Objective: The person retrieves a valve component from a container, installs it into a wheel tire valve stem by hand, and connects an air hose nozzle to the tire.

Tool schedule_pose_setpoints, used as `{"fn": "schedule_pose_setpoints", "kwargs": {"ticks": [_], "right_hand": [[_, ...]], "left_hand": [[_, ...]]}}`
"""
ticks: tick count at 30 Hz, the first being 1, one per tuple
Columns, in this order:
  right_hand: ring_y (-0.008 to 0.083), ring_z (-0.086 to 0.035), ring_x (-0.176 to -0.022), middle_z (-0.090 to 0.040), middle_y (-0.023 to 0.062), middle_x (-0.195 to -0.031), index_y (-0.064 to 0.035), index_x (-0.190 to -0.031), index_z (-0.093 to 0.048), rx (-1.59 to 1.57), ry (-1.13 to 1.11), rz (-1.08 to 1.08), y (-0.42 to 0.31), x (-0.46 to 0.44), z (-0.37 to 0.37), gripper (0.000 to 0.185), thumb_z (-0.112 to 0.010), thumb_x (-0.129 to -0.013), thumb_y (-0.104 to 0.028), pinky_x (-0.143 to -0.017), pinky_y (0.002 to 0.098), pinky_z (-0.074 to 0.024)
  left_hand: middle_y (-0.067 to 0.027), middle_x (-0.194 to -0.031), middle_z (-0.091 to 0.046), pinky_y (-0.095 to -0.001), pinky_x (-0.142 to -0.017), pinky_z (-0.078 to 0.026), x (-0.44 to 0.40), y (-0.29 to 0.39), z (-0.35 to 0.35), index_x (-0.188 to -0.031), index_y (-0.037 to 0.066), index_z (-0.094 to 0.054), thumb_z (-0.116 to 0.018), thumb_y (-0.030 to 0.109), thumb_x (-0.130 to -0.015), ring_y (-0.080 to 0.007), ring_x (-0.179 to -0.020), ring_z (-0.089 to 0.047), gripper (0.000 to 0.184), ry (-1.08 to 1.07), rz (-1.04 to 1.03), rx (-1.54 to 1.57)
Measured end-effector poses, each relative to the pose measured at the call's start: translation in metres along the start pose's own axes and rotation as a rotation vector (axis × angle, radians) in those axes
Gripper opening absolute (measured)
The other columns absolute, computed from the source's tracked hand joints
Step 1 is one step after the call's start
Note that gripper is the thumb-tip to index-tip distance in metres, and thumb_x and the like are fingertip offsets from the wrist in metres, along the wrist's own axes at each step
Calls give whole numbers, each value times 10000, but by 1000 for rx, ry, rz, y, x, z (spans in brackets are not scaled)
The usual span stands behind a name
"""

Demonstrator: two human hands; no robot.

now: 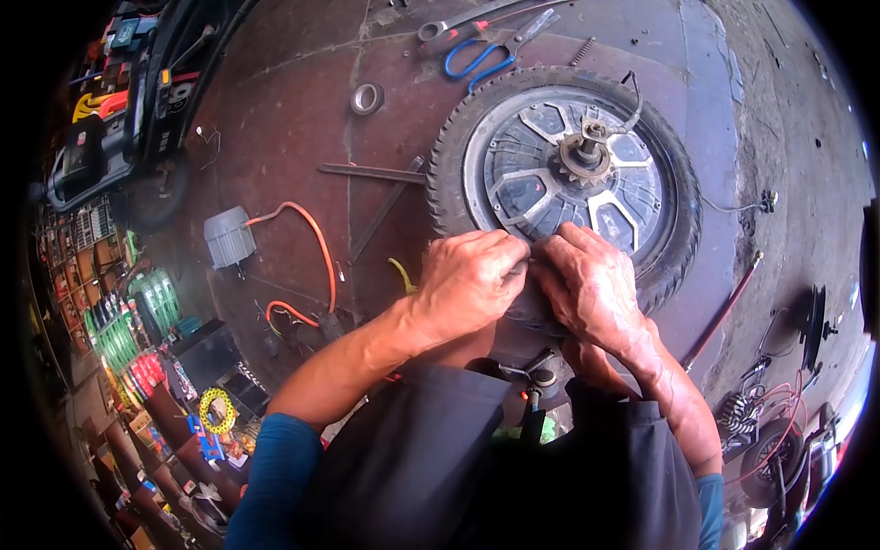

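Observation:
A wheel with a black knobbly tyre [449,137] and a grey metal hub [527,193] lies flat on the floor, its toothed sprocket and axle [587,154] pointing up. At the near edge of the wheel, my left hand [472,275] is closed with fingers curled down at the rim. Close beside it, nearly touching, my right hand [587,280] is also closed over the rim. What the fingertips of both hands pinch is hidden. Two flat metal bars [371,172] lie at the wheel's left, one reaching up to the tyre.
Blue-handled scissors [509,50], a tape roll [367,98] and a spring [583,51] lie beyond the wheel. A grey box [229,238] with an orange cable [321,247] is at the left. A red rod [724,312] lies right; another wheel [772,463] is farther right.

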State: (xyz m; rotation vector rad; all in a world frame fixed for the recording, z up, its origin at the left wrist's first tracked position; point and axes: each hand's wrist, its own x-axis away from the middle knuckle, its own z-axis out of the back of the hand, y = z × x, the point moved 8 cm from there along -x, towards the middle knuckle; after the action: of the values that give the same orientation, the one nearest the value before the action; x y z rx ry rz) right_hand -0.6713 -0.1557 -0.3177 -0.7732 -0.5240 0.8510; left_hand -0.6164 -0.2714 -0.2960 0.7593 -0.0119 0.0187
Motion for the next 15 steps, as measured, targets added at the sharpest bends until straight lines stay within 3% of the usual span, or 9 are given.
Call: {"fn": "schedule_pose_setpoints", "kwargs": {"ticks": [4,7,13,15], "right_hand": [[339,-588,-797,-549,105,-830,-68,-916,-656,9,-23,-10,2,1,-2,126,-717,-807,-86,-661,447,-482],[365,-577,-782,-533,124,-824,-55,-838,-581,-2,7,17,-1,0,0,121,-682,-774,-75,-629,477,-492],[361,-582,-787,-534,119,-822,-58,-839,-586,-10,8,11,-1,0,0,118,-687,-784,-83,-631,475,-495],[345,-596,-803,-553,108,-831,-72,-917,-651,-3,-8,-11,0,0,-1,117,-705,-817,-100,-660,453,-495]], "left_hand": [[-104,-815,-673,-432,-645,-539,-2,-3,-2,-860,40,-656,-711,97,-792,-329,-754,-677,104,-36,14,-5],[-133,-764,-629,-447,-585,-499,-4,-5,-2,-880,32,-657,-715,70,-759,-366,-692,-629,140,-11,-24,52],[-138,-757,-627,-442,-590,-502,-5,-8,-4,-877,30,-656,-702,66,-746,-366,-694,-630,143,3,-37,78],[-140,-754,-632,-432,-593,-507,-3,-10,-3,-874,28,-662,-700,65,-761,-366,-696,-638,125,-31,-9,67]]}}
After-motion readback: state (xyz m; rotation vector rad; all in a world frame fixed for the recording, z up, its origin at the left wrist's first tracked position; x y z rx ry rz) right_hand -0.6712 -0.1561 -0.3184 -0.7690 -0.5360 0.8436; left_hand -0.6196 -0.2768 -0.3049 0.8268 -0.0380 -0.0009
